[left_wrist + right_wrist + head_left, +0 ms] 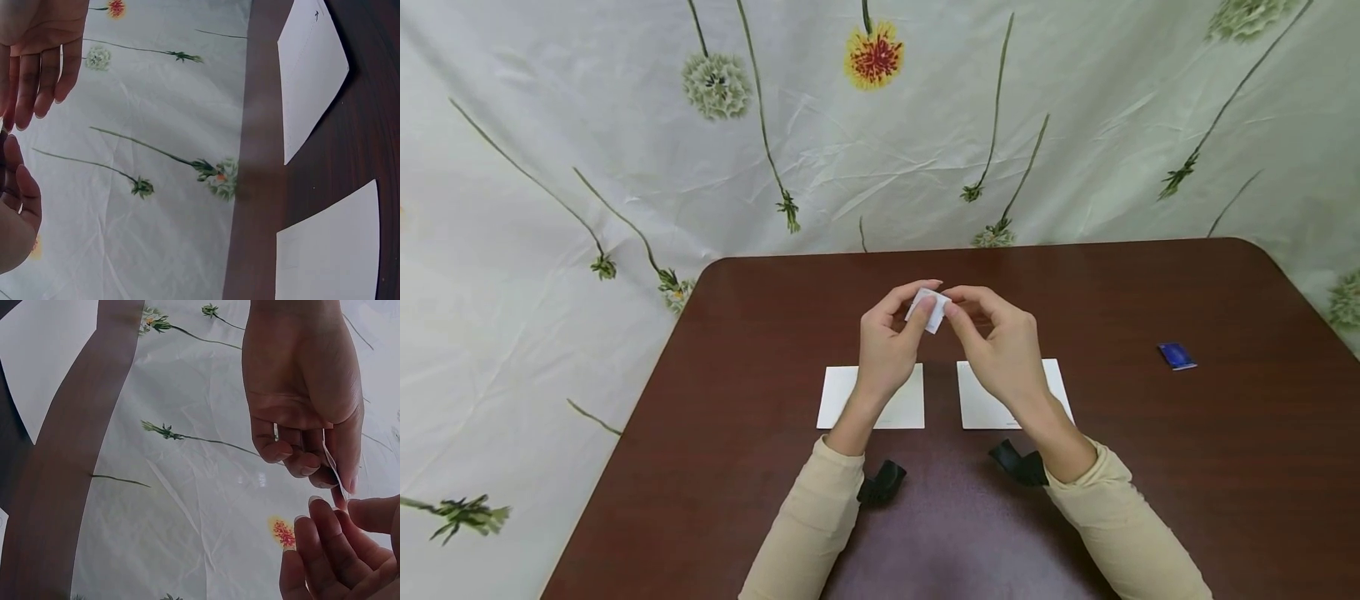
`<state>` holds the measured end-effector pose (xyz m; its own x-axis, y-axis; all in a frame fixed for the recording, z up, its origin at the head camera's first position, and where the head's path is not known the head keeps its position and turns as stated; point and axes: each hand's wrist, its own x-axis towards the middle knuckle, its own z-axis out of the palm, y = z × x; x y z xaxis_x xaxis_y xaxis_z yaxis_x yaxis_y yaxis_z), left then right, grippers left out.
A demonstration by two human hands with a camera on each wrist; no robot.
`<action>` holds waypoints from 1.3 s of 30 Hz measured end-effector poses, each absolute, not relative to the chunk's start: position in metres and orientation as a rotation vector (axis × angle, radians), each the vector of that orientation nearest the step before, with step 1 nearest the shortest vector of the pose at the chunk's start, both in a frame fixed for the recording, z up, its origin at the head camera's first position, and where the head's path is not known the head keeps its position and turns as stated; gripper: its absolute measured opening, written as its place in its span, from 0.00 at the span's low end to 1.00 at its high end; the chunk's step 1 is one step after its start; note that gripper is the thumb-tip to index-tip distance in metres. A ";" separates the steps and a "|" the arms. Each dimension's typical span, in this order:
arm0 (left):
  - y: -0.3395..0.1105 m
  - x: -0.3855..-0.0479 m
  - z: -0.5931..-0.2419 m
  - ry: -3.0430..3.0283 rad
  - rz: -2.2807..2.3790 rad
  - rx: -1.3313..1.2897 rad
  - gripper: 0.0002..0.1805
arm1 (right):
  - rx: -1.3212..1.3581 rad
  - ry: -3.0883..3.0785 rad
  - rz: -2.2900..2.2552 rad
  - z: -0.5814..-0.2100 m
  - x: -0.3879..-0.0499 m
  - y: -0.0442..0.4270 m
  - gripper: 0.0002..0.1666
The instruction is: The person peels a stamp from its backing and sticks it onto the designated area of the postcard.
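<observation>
Above the far part of the table, both hands meet at a small flat white square (937, 317). My left hand (883, 346) pinches it, with the thumb lying across its face. At its right edge, the thumb and forefinger of my right hand (1006, 346) pinch the corner. From the right wrist view, the square (335, 465) appears edge-on and thin, between the left hand (300, 381) above and the right hand (350, 562) below. Fingers hide part of it. In the left wrist view I cannot make it out.
Two white cards, one left (901, 407) and one right (987, 407), lie flat beneath the forearms. A small blue packet (1177, 357) lies farther right on the brown table (700, 467). A flower-patterned cloth (625, 108) hangs behind. Black camera mounts (882, 483) sit at the wrists.
</observation>
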<state>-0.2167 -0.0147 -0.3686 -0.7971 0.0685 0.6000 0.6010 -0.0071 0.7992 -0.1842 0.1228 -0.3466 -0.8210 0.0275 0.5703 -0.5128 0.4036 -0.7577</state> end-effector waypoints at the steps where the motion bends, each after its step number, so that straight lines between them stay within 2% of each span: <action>1: -0.015 -0.217 -0.369 -1.892 -1.853 -0.691 0.10 | 0.417 -2.165 1.424 -0.346 -0.184 0.123 0.08; 12: -0.016 -0.216 -0.369 -1.901 -1.829 -0.719 0.10 | 0.441 -2.197 1.413 -0.346 -0.184 0.124 0.08; 39: -0.016 -0.215 -0.366 -1.966 -1.862 -0.795 0.19 | 0.409 -2.201 1.429 -0.344 -0.186 0.130 0.07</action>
<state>-0.2153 -0.0163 -0.3659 -0.7947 0.1754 0.5811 0.5898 -0.0034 0.8075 -0.1858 0.1297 -0.3437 -0.8398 0.0106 0.5428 -0.4915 0.4096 -0.7685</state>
